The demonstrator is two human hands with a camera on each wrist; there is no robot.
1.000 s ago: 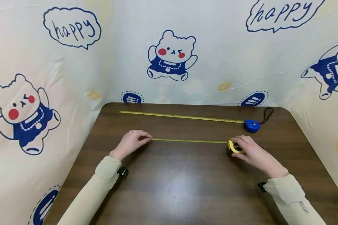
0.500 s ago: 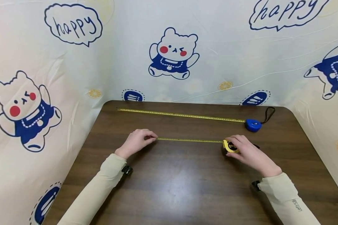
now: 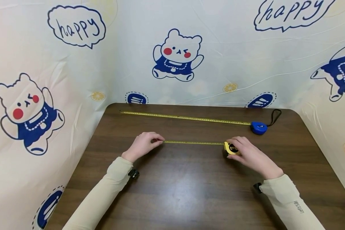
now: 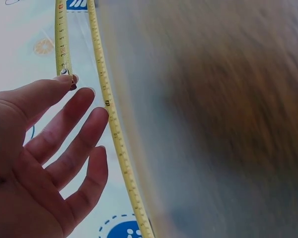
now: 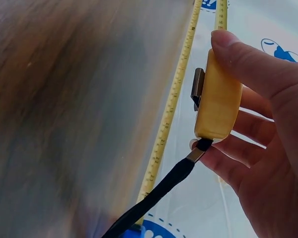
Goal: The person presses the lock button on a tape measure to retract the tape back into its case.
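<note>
My right hand (image 3: 251, 156) grips a yellow and black tape measure (image 3: 229, 149) just above the table. In the right wrist view its yellow case (image 5: 221, 99) lies between thumb and fingers, with a metal clip (image 5: 197, 88) on one side and a black strap (image 5: 169, 186) hanging from the end. A yellow blade (image 3: 192, 142) stretches straight from the case to my left hand (image 3: 143, 145), whose thumb and forefinger pinch the blade's end. The left wrist view shows the hooked tip (image 4: 65, 72) at the thumb, the other fingers loosely bent.
Farther back on the brown table (image 3: 178, 188) lies a blue tape measure (image 3: 258, 128) with a black wrist loop (image 3: 274, 117). Its long blade (image 3: 184, 118) runs left across the table. A bear-printed cloth (image 3: 218, 64) surrounds the back and sides.
Both hands have come closer together, the left moving right and the right moving left. The blade stretched between them has become shorter. The blue tape measure stays put.
</note>
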